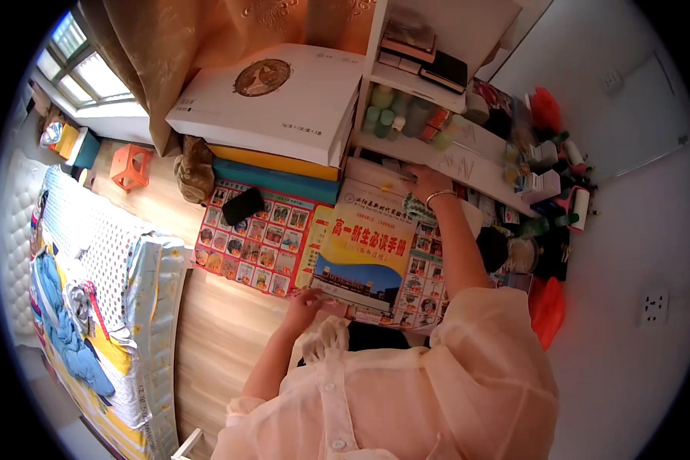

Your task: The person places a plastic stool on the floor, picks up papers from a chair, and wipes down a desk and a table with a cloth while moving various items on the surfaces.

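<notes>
Printed booklet point(364, 253) with a yellow and blue cover is laid on the table point(429, 287), in front of the person's body and on top of a red covering point(257, 249) patterned with small pictures. Just beside the booklet's near left corner, the left hand point(305, 302) is held at the table's edge with its fingers bent; whether anything is pinched by its grip cannot be told. Past the booklet's far right corner, the right hand point(431, 184) is stretched to the foot of the white shelf unit point(468, 157); its fingertips are poorly seen, so the state of that grip cannot be told either. A bracelet point(441, 195) is worn on the right wrist. Green bottles point(384, 121) are stood on the shelf beyond. A small black object point(243, 206) is placed on the covering, near a large white box point(284, 103).
</notes>
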Demonstrator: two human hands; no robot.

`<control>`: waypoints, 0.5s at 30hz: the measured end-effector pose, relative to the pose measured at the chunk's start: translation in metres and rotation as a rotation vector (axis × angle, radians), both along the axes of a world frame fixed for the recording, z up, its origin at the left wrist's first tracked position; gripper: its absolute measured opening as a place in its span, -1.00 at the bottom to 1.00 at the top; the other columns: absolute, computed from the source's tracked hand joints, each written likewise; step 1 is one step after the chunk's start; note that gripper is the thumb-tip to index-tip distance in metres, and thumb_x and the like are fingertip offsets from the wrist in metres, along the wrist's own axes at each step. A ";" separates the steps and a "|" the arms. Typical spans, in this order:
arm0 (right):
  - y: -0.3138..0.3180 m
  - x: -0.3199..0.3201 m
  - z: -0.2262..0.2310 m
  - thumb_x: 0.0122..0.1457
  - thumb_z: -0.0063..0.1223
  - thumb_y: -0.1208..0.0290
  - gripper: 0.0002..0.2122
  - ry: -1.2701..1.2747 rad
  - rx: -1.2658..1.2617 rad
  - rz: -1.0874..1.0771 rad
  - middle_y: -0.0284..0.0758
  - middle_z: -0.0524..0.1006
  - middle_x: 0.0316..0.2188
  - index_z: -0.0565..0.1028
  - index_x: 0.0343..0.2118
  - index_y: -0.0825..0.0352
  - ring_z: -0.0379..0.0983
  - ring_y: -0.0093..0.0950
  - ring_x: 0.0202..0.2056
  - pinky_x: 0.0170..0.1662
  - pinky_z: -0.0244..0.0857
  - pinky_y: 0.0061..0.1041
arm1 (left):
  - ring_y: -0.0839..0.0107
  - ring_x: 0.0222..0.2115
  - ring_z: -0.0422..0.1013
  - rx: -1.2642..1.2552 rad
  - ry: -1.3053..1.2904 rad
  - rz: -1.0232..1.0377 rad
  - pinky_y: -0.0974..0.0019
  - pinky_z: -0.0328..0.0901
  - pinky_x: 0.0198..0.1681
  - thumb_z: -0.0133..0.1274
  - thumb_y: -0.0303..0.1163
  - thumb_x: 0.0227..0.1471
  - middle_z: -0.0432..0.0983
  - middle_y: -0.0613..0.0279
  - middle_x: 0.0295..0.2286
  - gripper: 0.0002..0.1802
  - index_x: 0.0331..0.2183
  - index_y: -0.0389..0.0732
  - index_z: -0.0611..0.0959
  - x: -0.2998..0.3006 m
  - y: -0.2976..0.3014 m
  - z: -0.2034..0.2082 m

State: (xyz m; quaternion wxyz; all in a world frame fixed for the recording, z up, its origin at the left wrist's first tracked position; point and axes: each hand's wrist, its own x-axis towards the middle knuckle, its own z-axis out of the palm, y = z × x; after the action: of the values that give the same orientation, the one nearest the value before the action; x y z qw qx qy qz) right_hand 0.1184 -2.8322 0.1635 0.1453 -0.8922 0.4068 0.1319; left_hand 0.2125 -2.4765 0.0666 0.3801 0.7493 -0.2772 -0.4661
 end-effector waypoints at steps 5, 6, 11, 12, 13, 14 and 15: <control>0.018 0.011 0.006 -0.05 -0.13 0.10 -0.59 -0.015 -0.045 0.035 -0.28 0.32 -0.16 0.29 -0.12 0.16 0.30 -0.34 -0.22 -0.18 0.21 -0.41 | 0.41 -0.37 0.30 0.012 0.001 0.021 0.41 0.18 -0.29 -0.06 -0.42 -0.18 0.39 0.17 -0.42 -0.69 -0.30 -0.32 0.46 0.002 0.006 0.006; 0.022 0.006 0.011 -0.04 -0.14 0.14 -0.62 -0.018 0.060 -0.039 -0.27 0.35 -0.21 0.32 -0.16 0.19 0.30 -0.33 -0.22 -0.18 0.20 -0.41 | 0.41 -0.37 0.30 0.019 0.002 0.048 0.41 0.18 -0.29 -0.06 -0.42 -0.18 0.39 0.17 -0.42 -0.69 -0.30 -0.32 0.46 0.001 0.007 0.009; 0.041 -0.005 -0.031 -0.03 -0.13 0.18 -0.67 -0.236 0.251 -0.016 -0.24 0.40 -0.28 0.39 -0.23 0.23 0.32 -0.36 -0.24 -0.14 0.17 -0.45 | 0.42 -0.35 0.31 0.065 0.116 0.121 0.43 0.19 -0.29 -0.07 -0.35 -0.15 0.40 0.16 -0.39 -0.68 -0.30 -0.31 0.46 0.003 0.010 0.018; 0.039 -0.004 -0.040 -0.03 -0.13 0.18 -0.67 -0.233 0.254 -0.002 -0.24 0.40 -0.28 0.39 -0.23 0.23 0.32 -0.36 -0.24 -0.14 0.17 -0.45 | 0.43 -0.35 0.31 0.073 0.126 0.112 0.43 0.20 -0.31 -0.06 -0.34 -0.15 0.40 0.15 -0.40 -0.68 -0.30 -0.31 0.46 0.003 0.010 0.015; 0.038 -0.005 -0.047 -0.03 -0.12 0.21 -0.70 -0.276 0.260 -0.052 -0.25 0.41 -0.28 0.40 -0.23 0.22 0.32 -0.36 -0.25 -0.15 0.18 -0.45 | 0.43 -0.35 0.31 0.076 0.127 0.118 0.43 0.20 -0.31 -0.06 -0.34 -0.15 0.40 0.15 -0.40 -0.68 -0.30 -0.31 0.46 0.004 0.011 0.013; 0.035 -0.007 -0.053 -0.02 -0.11 0.24 -0.72 -0.320 0.264 -0.105 -0.26 0.41 -0.27 0.41 -0.24 0.21 0.33 -0.37 -0.25 -0.16 0.19 -0.45 | 0.46 -0.37 0.31 0.071 0.104 0.068 0.43 0.21 -0.34 -0.06 -0.34 -0.15 0.41 0.15 -0.42 -0.68 -0.30 -0.32 0.47 0.005 0.009 0.010; 0.036 -0.007 -0.050 -0.02 -0.11 0.24 -0.72 -0.317 0.269 -0.100 -0.26 0.41 -0.27 0.41 -0.24 0.21 0.33 -0.37 -0.25 -0.16 0.19 -0.45 | 0.48 -0.38 0.32 0.068 0.082 0.019 0.43 0.22 -0.38 -0.06 -0.34 -0.15 0.41 0.14 -0.44 -0.68 -0.31 -0.32 0.47 0.006 0.008 0.007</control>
State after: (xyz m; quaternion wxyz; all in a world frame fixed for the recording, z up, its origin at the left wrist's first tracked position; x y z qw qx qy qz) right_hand 0.1117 -2.7957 0.1132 0.3316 -0.8530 0.4015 0.0354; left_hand 0.2184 -2.4686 0.0736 0.3700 0.7445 -0.2385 -0.5019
